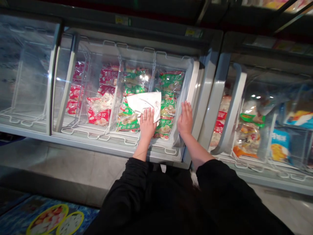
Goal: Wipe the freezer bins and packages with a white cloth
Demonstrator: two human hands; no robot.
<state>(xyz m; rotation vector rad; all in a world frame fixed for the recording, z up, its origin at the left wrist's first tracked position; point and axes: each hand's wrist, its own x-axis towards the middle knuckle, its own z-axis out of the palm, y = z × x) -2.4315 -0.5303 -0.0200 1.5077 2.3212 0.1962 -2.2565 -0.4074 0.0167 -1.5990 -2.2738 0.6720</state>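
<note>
My left hand (pixel 147 121) lies flat with its fingers stretched out on a white cloth (pixel 146 100). Beneath the cloth is the clear glass lid (pixel 97 76) of a chest freezer, and the cloth covers part of the view inside. At the lid's right side, my right hand (pixel 185 119) rests with straight fingers against the pale lid frame (pixel 192 83). Through the glass I see green bags of frozen dumplings (pixel 168 81) and red bags (pixel 99 116), sorted between white wire dividers.
A second freezer (pixel 266 107) with bagged frozen food adjoins on the right. Another glass lid (pixel 26 71) is on the left. Behind the freezer runs a dark ledge with price tags (pixel 194 32). A blue printed freezer panel (pixel 49 215) stands at the lower left.
</note>
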